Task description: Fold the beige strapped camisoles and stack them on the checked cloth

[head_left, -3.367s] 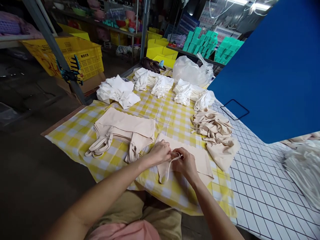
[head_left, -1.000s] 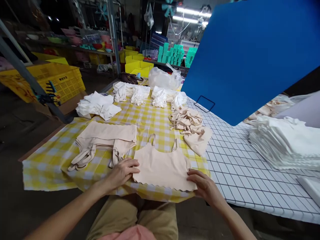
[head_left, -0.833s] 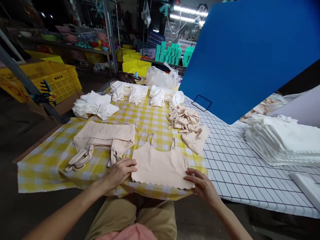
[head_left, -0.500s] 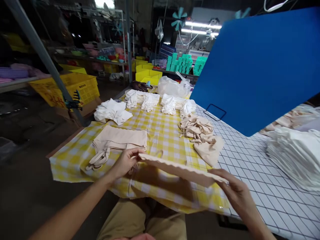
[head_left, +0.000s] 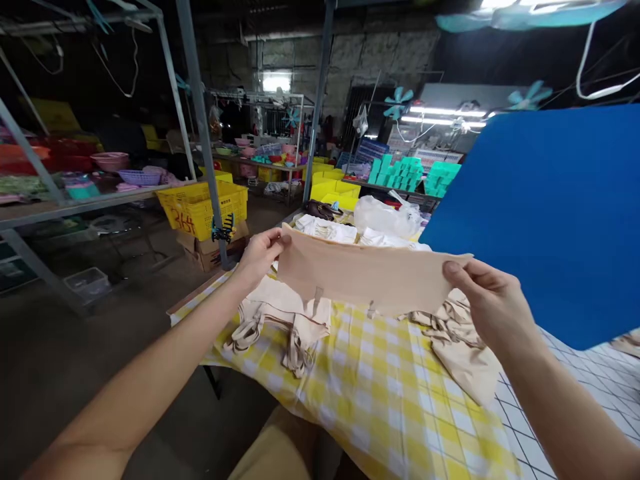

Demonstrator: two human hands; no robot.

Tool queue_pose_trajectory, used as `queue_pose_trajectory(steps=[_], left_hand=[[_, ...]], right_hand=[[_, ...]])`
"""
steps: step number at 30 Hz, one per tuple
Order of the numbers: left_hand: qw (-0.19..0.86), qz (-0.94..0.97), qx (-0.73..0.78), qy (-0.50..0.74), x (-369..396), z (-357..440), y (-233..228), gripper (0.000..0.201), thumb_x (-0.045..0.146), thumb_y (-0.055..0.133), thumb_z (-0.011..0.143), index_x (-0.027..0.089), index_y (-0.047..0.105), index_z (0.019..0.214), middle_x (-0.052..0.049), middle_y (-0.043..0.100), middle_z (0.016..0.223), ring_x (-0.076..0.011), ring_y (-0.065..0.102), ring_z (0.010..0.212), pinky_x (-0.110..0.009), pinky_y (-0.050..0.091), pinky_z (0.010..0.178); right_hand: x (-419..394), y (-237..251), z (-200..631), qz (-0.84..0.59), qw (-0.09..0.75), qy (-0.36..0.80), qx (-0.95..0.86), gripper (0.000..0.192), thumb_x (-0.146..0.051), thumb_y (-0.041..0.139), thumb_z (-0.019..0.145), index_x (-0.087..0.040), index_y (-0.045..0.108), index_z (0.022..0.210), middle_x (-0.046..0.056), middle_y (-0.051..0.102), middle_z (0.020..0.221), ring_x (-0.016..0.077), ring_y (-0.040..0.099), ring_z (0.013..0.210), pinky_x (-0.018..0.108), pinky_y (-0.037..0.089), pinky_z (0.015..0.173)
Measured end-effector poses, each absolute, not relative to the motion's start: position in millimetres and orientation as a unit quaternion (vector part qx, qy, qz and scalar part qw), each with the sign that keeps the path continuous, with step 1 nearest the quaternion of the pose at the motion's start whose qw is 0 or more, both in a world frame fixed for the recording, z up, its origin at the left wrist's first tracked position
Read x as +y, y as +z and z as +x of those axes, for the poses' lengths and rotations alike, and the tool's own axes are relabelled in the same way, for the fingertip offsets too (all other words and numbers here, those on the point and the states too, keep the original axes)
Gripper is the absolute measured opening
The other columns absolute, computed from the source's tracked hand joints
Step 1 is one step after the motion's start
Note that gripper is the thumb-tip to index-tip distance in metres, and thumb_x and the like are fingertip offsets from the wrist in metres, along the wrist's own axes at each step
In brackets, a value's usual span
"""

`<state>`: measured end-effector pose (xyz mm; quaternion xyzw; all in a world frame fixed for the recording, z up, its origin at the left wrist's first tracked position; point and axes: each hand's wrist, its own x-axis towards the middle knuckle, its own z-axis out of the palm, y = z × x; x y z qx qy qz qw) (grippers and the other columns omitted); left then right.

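Stretched out in front of me is a beige strappy top point(head_left: 365, 270), held up in the air above the table. My left hand point(head_left: 263, 252) pinches its upper left corner, and my right hand point(head_left: 493, 293) grips the right end between thumb and fingers. Below and to the left lies a stack of similar beige tops point(head_left: 280, 300), neatly layered with straps hanging toward me. A crumpled heap of beige garments point(head_left: 467, 353) sits to the right, partly behind my right hand. Behind the held top, stacks of folded white garments point(head_left: 327, 229) are partly hidden.
A yellow-and-white checked cloth point(head_left: 380, 393) covers the table. At the right stands a large blue panel point(head_left: 555, 220) over a white gridded surface point(head_left: 530, 413). A metal post point(head_left: 203, 133) rises beside the left edge, near a yellow crate point(head_left: 200, 207). A plastic bag point(head_left: 385, 217) lies at the back.
Both hands have raised the beige top from low over the near table edge, and its broad face now shows. My view has tilted up and turned left.
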<state>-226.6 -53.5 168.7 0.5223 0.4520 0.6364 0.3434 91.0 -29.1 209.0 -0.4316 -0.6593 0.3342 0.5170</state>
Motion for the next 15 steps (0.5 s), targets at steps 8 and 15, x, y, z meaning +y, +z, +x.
queue_pose_trajectory(steps=[8,15], left_hand=[[0.316,0.502,0.470,0.654,-30,-240,176,0.041,0.054,0.061,0.064,0.016,0.056,0.077,0.002,0.057,0.065,-0.0121,0.053,0.060,-0.022,0.043,0.055],[0.313,0.489,0.489,0.652,-65,-271,166,0.046,0.057,0.068,0.058,0.015,0.061,0.076,0.001,0.060,0.063,-0.0123,0.054,0.057,-0.021,0.042,0.053]], right_hand=[[-2,212,71,-0.407,0.512,0.331,-0.680,0.040,-0.056,0.066,0.063,-0.017,0.057,0.062,-0.002,0.051,0.057,0.0110,0.044,0.056,0.022,0.036,0.053],[-24,197,45,-0.403,0.460,0.372,-0.698,0.040,-0.059,0.061,0.067,-0.019,0.057,0.061,0.000,0.055,0.056,0.0144,0.050,0.056,0.025,0.041,0.054]])
